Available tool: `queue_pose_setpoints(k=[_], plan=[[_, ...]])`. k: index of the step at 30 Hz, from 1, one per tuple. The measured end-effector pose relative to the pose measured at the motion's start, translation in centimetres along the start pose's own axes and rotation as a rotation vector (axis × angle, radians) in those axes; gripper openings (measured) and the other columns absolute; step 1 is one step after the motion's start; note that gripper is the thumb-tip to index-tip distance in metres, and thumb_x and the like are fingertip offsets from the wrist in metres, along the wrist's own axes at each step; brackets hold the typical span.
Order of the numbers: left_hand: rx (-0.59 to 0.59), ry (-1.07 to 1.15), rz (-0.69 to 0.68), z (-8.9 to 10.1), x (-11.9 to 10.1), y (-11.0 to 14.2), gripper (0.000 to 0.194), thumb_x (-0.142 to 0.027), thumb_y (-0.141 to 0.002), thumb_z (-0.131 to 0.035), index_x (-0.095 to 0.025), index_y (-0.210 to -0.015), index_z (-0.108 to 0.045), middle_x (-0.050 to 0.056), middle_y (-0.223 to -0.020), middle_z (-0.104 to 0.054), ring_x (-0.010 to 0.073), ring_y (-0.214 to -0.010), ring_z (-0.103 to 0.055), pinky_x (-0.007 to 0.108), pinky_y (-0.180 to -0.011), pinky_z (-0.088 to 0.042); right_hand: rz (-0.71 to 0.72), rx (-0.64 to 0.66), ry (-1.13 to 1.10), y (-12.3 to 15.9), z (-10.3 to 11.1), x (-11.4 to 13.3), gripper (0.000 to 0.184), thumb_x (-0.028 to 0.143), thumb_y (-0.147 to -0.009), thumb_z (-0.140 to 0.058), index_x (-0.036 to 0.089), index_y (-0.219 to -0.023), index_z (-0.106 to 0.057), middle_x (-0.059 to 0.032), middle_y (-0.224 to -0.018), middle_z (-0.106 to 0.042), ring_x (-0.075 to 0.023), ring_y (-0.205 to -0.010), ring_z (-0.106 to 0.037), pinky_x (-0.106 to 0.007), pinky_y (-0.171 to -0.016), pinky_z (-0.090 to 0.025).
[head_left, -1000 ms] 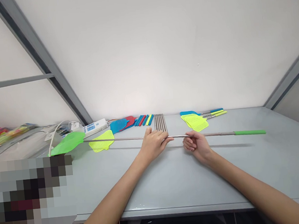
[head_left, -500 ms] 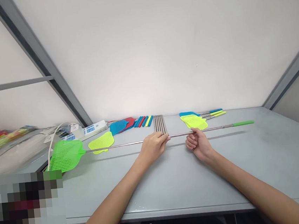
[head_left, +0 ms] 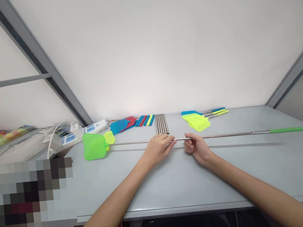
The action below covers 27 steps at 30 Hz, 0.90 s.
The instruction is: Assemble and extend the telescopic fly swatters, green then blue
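Observation:
A green fly swatter point(head_left: 94, 146) with a long, extended metal rod lies crosswise above the table. Its mesh head is at the left and its green handle point(head_left: 286, 130) at the far right. My left hand point(head_left: 159, 147) is closed round the rod left of its middle, fingertips hiding part of it. Close by on the right, my right hand point(head_left: 197, 148) pinches the rod between thumb and forefinger, the other fingers curled. Behind my left hand stands a row of metal rods point(head_left: 161, 124). A yellow swatter head point(head_left: 109, 137) is partly covered by the green one.
Blue swatter heads point(head_left: 119, 126) and red ones point(head_left: 132, 121) lie at the back left, beside several coloured handles point(head_left: 144, 120). Swatters with yellow heads point(head_left: 199, 121) rest at the back right. A power strip point(head_left: 96, 126) with cables and a metal frame post point(head_left: 66, 96) stand left.
The green swatter has shifted to the right through my hands, its head now nearer my left hand and its handle farther out. The rod lies more level. Both hands have hardly moved.

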<state>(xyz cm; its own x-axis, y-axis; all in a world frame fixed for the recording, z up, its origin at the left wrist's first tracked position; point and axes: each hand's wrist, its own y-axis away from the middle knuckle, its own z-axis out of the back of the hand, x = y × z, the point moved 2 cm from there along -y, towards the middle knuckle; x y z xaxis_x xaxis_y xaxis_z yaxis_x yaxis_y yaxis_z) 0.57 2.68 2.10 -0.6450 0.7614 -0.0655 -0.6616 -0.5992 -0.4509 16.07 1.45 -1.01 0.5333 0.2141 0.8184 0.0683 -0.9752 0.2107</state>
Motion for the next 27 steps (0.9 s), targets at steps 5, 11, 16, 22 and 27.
queue_pose_setpoints(k=[5, 11, 16, 22, 27], plan=[[-0.027, 0.019, 0.112, 1.2, 3.3, 0.9, 0.03, -0.037, -0.087, -0.035, -0.018, -0.086, -0.058, 0.001, -0.069, -0.056, 0.0137, -0.068, -0.05, 0.026, -0.068, -0.035, 0.091, -0.175, -0.119, -0.6, 1.5, 1.9, 0.037, 0.023, -0.07, -0.046, 0.018, -0.043, -0.021, 0.0074, -0.031, -0.018, -0.0055, -0.032, -0.016, -0.022, -0.034, -0.016], [-0.066, 0.01, 0.213, 2.2, 5.8, 1.6, 0.035, -0.042, -0.085, -0.037, -0.016, -0.072, -0.057, 0.001, -0.065, -0.056, 0.0122, -0.062, -0.049, 0.025, -0.062, -0.033, 0.133, -0.268, -0.174, -1.2, 2.9, 2.8, 0.037, 0.022, -0.067, -0.042, 0.018, -0.049, -0.01, 0.0082, -0.032, -0.012, -0.0058, -0.032, -0.011, -0.022, -0.033, -0.015], [-0.074, 0.003, 0.243, 2.0, 4.7, 1.8, 0.036, -0.044, -0.084, -0.037, -0.017, -0.069, -0.056, -0.001, -0.062, -0.054, 0.0111, -0.058, -0.047, 0.024, -0.058, -0.031, 0.049, -0.135, -0.107, -1.0, 2.2, 2.3, 0.034, 0.024, -0.069, -0.046, 0.019, -0.048, -0.02, 0.0082, -0.035, -0.019, -0.006, -0.034, -0.017, -0.021, -0.034, -0.019], [-0.035, 0.037, 0.205, 1.3, 2.3, 1.5, 0.036, -0.043, -0.085, -0.036, -0.018, -0.07, -0.057, -0.001, -0.064, -0.055, 0.0097, -0.058, -0.048, 0.022, -0.055, -0.03, -0.034, 0.041, 0.042, -0.2, 0.6, 0.9, 0.032, 0.026, -0.07, -0.053, 0.018, -0.048, -0.032, 0.0062, -0.038, -0.03, -0.0063, -0.036, -0.024, -0.022, -0.038, -0.023], [-0.034, 0.021, 0.207, 1.3, 1.6, 1.5, 0.036, -0.043, -0.086, -0.034, -0.018, -0.07, -0.055, -0.002, -0.064, -0.055, 0.0091, -0.057, -0.048, 0.022, -0.053, -0.029, -0.026, 0.106, 0.118, 0.1, 0.4, 0.7, 0.03, 0.029, -0.072, -0.052, 0.018, -0.05, -0.036, 0.0056, -0.04, -0.032, -0.0067, -0.038, -0.025, -0.023, -0.04, -0.023]])
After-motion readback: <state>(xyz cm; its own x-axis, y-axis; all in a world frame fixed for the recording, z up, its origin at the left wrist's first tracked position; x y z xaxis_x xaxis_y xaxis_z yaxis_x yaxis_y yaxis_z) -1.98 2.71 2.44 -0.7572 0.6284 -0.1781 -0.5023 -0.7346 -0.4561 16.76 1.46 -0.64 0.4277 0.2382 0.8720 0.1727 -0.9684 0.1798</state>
